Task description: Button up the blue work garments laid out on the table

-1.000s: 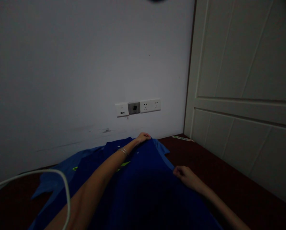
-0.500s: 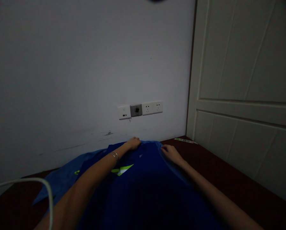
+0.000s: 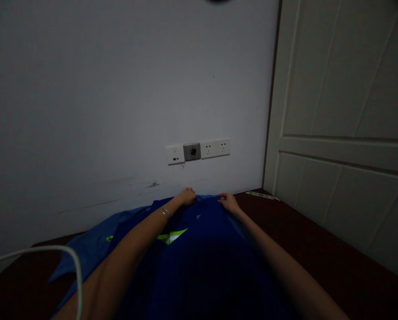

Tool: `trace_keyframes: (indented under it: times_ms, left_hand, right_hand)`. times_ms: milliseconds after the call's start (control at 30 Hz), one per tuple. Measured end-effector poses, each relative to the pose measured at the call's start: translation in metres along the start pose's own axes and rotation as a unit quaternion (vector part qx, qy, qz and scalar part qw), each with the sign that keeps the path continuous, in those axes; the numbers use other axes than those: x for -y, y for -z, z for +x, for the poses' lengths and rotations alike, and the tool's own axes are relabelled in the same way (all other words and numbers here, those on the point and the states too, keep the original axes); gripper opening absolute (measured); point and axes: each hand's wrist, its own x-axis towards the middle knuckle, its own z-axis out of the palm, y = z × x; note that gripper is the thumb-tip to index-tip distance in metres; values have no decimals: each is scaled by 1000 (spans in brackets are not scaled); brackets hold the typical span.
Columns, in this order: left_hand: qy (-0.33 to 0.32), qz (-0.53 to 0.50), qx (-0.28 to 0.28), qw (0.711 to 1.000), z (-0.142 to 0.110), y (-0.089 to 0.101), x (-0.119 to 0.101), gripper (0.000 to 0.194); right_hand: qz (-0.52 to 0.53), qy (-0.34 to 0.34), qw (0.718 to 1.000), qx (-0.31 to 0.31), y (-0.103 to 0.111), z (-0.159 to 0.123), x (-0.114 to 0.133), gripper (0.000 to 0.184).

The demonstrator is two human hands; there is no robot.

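A dark blue shirt [image 3: 199,249] with a yellow-green and white patch and a small pale logo lies spread before me, its lower part lost in shadow. Lighter blue cloth [image 3: 92,240] shows at its left and along its far edge. My left hand [image 3: 186,196], with bracelets at the wrist, is closed on the far edge of the shirt. At the far right corner, my right hand [image 3: 228,202] pinches the same edge between thumb and fingers. The fingertips of both hands are partly hidden.
A white cable [image 3: 75,255] loops in at lower left. The dark red-brown surface [image 3: 285,231] meets a pale wall [image 3: 135,89] with a row of sockets [image 3: 215,149]. A white panelled door [image 3: 345,178] stands at right. A printed strip [image 3: 262,195] lies near the corner.
My right hand has shifted left and slightly farther away along the shirt's edge, closer to my left hand. My left hand keeps its place. The view has turned slightly left.
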Motion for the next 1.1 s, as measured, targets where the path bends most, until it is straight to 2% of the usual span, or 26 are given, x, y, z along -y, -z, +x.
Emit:
trace_keyframes:
  times_ms: [233,467,600,733,900,1100]
  left_hand:
    - [15,-27,3,1000,-7,7,0,21]
    - [66,-72,-23,995,-20,4,7,24]
    - [83,-98,-35,991,-26,1,9,26]
    - [87,-113,-37,989,-22,2,9,27]
    - [86,-133,-14,987,-12,0,6,24]
    - [150,-127,-21,980,-3,-4,0,27]
  right_hand:
    - [26,-4,1000,4,2,5,-2,33]
    - [-19,-24,999,-8,7,0,-2,35]
    - [-36,-3,999,0,6,0,2,37]
    - [-32,29,999,14,4,3,7,35]
    - [-32,47,998,34,2,6,11,30]
    - [-90,68,994,11,-2,2,15,29]
